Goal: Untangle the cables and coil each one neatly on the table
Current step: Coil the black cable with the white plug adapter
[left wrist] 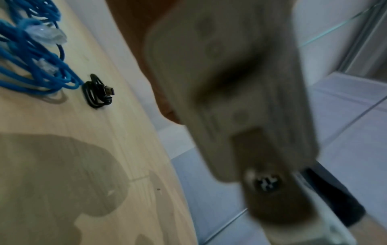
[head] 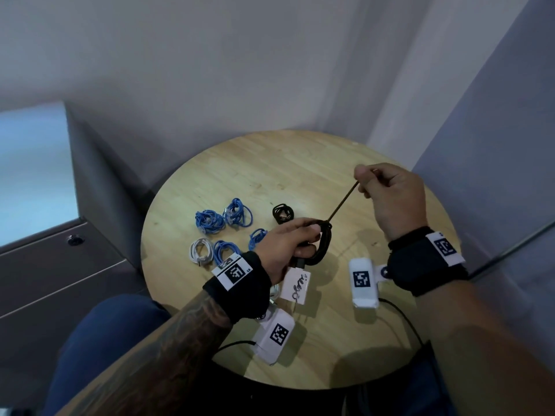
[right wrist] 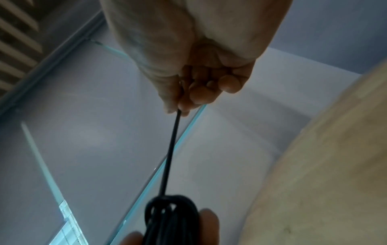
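Observation:
My left hand (head: 295, 243) grips a looped bundle of black cable (head: 324, 244) above the middle of the round wooden table (head: 270, 163). From the bundle a taut black strand runs up and right to my right hand (head: 365, 178), which pinches the strand's end. In the right wrist view the black cable (right wrist: 170, 149) stretches from the pinching right hand (right wrist: 182, 106) down to the coil. Several coiled blue cables (head: 223, 219) and a white coil (head: 200, 250) lie at the table's left. A small black coil (head: 283, 213) lies behind my left hand, with its plug end up in the left wrist view as the black coil (left wrist: 97, 92).
A white handwritten paper label (head: 295, 285) lies under my left wrist. A grey cabinet (head: 60, 265) stands left of the table, and grey walls close in behind and at the right. The right wrist's camera housing (left wrist: 240, 99) blocks much of the left wrist view.

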Demonstrator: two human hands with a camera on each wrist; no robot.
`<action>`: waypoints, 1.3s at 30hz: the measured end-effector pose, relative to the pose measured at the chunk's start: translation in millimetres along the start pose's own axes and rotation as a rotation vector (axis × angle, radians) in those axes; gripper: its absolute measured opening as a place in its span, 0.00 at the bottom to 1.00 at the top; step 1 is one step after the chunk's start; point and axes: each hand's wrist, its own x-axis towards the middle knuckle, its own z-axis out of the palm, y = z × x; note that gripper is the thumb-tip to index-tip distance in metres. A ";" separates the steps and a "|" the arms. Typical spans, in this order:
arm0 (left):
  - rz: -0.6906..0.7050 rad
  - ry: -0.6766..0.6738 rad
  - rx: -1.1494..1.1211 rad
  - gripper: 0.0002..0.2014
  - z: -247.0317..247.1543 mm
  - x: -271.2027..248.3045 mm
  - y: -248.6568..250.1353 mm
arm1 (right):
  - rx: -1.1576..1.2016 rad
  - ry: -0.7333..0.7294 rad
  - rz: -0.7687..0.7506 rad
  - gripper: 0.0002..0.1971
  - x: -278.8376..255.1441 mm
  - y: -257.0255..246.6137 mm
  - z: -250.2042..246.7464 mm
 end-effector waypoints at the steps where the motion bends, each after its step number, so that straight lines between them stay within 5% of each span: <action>1: 0.016 -0.006 0.012 0.08 -0.1 0.2 0.0 | 0.035 0.013 0.020 0.10 -0.8 3.0 0.8; 5: 0.099 0.036 -0.064 0.06 -9.3 2.6 6.3 | 0.211 -0.111 0.110 0.05 -3.6 8.5 -7.0; 10: 0.112 0.089 -0.124 0.14 -18.5 5.0 14.7 | -0.016 -0.489 0.103 0.06 -27.9 17.3 5.6; 18: 0.121 0.106 -0.007 0.15 -17.4 8.3 7.1 | 0.373 -0.491 0.604 0.11 -49.2 10.1 34.4; 23: 0.142 0.086 0.031 0.12 -16.9 7.4 7.6 | 0.057 -0.656 0.371 0.11 -55.7 5.6 32.2; 26: 0.184 0.149 0.110 0.10 -17.7 9.8 7.0 | -0.148 -0.601 0.237 0.07 -51.0 11.1 28.9; 35: 0.270 0.409 0.288 0.10 -18.5 31.2 19.6 | -0.785 -0.521 -0.165 0.19 -50.2 -1.9 27.9; 39: 0.251 0.427 0.452 0.05 -24.4 50.5 18.4 | -0.809 -0.522 -0.122 0.17 -43.3 4.3 20.4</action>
